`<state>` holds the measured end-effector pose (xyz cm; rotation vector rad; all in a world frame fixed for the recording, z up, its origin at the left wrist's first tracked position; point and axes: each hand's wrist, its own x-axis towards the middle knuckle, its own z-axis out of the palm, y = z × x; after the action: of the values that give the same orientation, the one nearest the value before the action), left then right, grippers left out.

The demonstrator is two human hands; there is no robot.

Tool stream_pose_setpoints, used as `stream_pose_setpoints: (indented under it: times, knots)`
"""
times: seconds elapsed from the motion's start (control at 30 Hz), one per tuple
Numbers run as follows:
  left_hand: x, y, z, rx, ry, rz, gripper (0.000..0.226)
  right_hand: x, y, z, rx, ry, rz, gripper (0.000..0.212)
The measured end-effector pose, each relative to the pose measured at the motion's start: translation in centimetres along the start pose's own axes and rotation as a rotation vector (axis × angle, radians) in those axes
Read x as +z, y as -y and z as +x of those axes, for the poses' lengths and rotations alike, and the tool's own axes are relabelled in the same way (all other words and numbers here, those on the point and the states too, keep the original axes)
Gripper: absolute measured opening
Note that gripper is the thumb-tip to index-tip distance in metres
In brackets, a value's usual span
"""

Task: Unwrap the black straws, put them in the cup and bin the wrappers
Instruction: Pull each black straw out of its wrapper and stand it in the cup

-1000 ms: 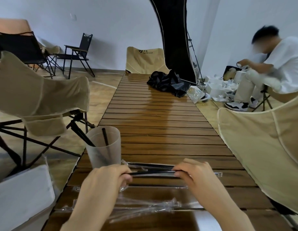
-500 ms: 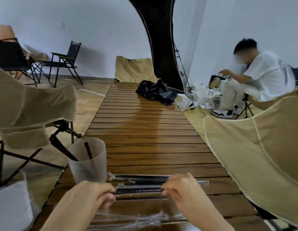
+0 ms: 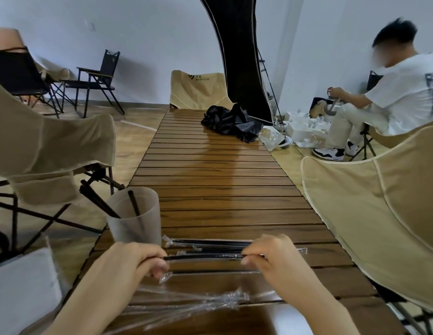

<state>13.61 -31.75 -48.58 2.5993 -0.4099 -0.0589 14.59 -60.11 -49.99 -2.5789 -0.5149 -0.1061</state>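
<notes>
Holding one wrapped black straw [image 3: 203, 257] level above the tabletop [image 3: 222, 189] near its front edge, both hands work at the same piece. Left hand [image 3: 135, 261]: fingers curled, pinching the straw's left end, with a scrap of clear wrapper [image 3: 165, 278] hanging just below the fingertips. Right hand [image 3: 276, 257]: fingers curled round the right part of the straw; wrapper tail pokes out past the knuckles toward the right edge.

Cup [image 3: 134, 217]: frosted, upright, close to the left edge of the tabletop, just beyond the left hand. One unwrapped black straw [image 3: 134, 203] leans inside it.

More wrapped straws [image 3: 210, 243] lie flat on the slats, just behind the held one, between the cup and the right hand. Crumpled clear wrappers [image 3: 186, 302] lie along the front edge, nearer than both hands. They are not binned yet. A pale container [image 3: 24, 291] shows off the front-left corner; cannot tell if it is the bin.

Step in hand, as judged: stripping the sleeve off this straw, opening at the left end. Task looks early to midway.

Next move likely calls for drawing the hands apart so the straw slides free, then a short carry left to drop it upright in the cup. A light cup near the edge could tip if knocked.
</notes>
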Motion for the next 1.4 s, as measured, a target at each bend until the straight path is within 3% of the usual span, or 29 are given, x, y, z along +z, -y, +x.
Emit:
stream_pose_setpoints:
  times: [0.07, 0.23, 0.3, 0.37, 0.47, 0.53, 0.7, 0.9, 1.0, 1.1, 1.2, 1.4]
  knots:
    - [0.1, -0.3, 0.1, 0.018, 0.019, -0.002, 0.020, 0.3, 0.3, 0.0, -0.048, -0.031, -0.016, 0.034]
    - [0.3, -0.3, 0.2, 0.033, 0.035, -0.027, 0.018, 0.7, 0.7, 0.3, -0.081, -0.073, 0.022, 0.037]
    - [0.5, -0.2, 0.2, 0.025, 0.068, -0.022, 0.019, 0.6, 1.0, 0.3, -0.078, -0.058, 0.050, 0.031]
    - [0.4, 0.0, 0.1, -0.002, 0.034, -0.043, 0.020, 0.3, 1.0, 0.2, -0.026, -0.019, 0.099, 0.010]
    - [0.0, 0.3, -0.4, -0.024, -0.037, -0.041, 0.021, 0.0, 0.1, 0.0, 0.060, 0.018, 0.057, 0.023]
    - [-0.2, 0.2, -0.6, -0.023, -0.057, -0.047, 0.021, -0.2, 0.1, 0.0, 0.062, 0.012, 0.038, 0.014]
    - [0.0, -0.3, -0.3, 0.009, -0.006, -0.066, 0.020, 0.2, 0.3, 0.0, 0.017, -0.015, 0.023, 0.030]
    - [0.1, -0.2, -0.3, 0.027, -0.027, -0.037, 0.017, 0.9, 1.1, 0.1, -0.012, 0.021, 0.073, 0.024]
    - [0.0, 0.1, -0.4, -0.009, -0.030, -0.065, 0.016, 0.3, 1.5, 0.1, 0.035, 0.005, 0.142, 0.010]
    - [0.0, 0.4, -0.6, -0.049, -0.057, -0.079, 0.018, -0.4, 0.9, -0.1, 0.080, -0.029, 0.139, 0.019]
    - [0.0, 0.6, -0.6, -0.063, -0.098, -0.087, 0.017, -0.5, 0.5, -0.1, 0.109, -0.055, 0.121, 0.014]
    - [0.7, -0.5, -0.1, -0.012, -0.039, -0.049, 0.014, 0.1, 0.4, 0.0, 0.092, -0.003, 0.097, 0.019]
